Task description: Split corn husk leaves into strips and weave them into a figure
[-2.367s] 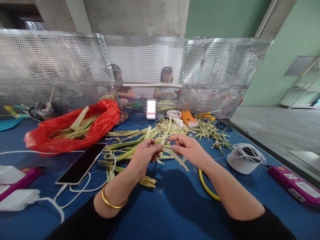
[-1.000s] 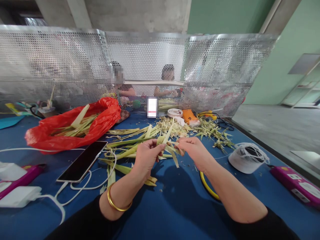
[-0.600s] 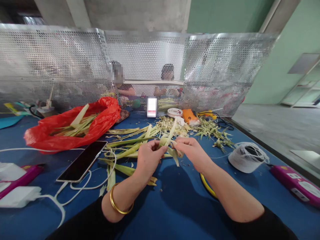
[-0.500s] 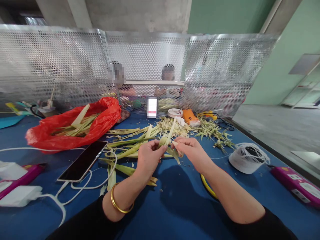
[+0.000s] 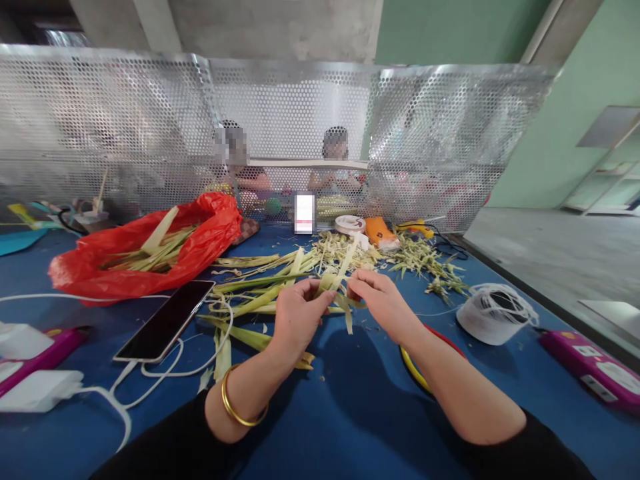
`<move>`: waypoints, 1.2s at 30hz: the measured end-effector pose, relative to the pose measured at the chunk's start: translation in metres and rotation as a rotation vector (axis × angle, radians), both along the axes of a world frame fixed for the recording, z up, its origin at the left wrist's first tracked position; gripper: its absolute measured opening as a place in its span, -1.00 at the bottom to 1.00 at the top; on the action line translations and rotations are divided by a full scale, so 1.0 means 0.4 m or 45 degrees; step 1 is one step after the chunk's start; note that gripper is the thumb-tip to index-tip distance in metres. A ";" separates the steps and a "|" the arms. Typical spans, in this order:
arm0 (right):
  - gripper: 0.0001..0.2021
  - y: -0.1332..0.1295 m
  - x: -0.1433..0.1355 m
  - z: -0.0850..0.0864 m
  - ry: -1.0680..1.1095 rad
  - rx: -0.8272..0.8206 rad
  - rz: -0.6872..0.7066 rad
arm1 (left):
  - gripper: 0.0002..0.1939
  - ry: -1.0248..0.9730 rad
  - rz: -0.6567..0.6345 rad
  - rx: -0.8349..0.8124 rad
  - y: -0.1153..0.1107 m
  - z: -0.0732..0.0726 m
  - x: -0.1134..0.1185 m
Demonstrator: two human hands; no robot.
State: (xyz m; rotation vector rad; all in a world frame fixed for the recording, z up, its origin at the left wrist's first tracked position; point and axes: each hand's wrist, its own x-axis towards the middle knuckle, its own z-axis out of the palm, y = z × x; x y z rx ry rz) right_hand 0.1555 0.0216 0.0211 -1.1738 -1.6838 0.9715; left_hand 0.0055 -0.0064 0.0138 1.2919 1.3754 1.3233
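Note:
My left hand (image 5: 301, 312) is closed, thumb against fingers, on a small bundle of pale green leaf strips (image 5: 329, 281) folded across each other. One strip stands up from the bundle and other ends hang below it. My right hand (image 5: 379, 298) pinches a strip end at the bundle's right side; its fingertips partly hide that end. Behind and left of my hands lie loose long leaves (image 5: 260, 309) on the blue table (image 5: 365, 407). A yellow and red ring (image 5: 415, 371) lies partly under my right forearm.
A red plastic bag (image 5: 80, 270) of leaves, a phone (image 5: 167, 321) and white cables are at left. Beyond my hands are leaf scraps (image 5: 333, 250), a tape roll (image 5: 350, 225) and an orange packet (image 5: 381, 233). A white string spool (image 5: 493, 319) stands right. Two people sit behind a perforated screen (image 5: 295, 100).
My right hand has shifted slightly, its fingertips now a little farther right of the bundle. The hanging strip end has swung left, and the upright strip leans more to the right.

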 end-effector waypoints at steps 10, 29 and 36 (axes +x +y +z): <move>-0.73 -0.008 0.002 0.000 -0.350 0.299 0.049 | -0.85 -0.048 -0.045 -0.001 -0.001 -0.007 0.006; -0.81 -0.014 0.011 0.015 -0.410 0.390 -0.013 | -0.85 0.369 -0.271 0.213 -0.013 -0.017 0.008; -0.78 -0.002 0.022 0.023 -0.042 0.066 0.026 | -0.88 0.254 -0.686 -0.175 -0.029 0.005 0.012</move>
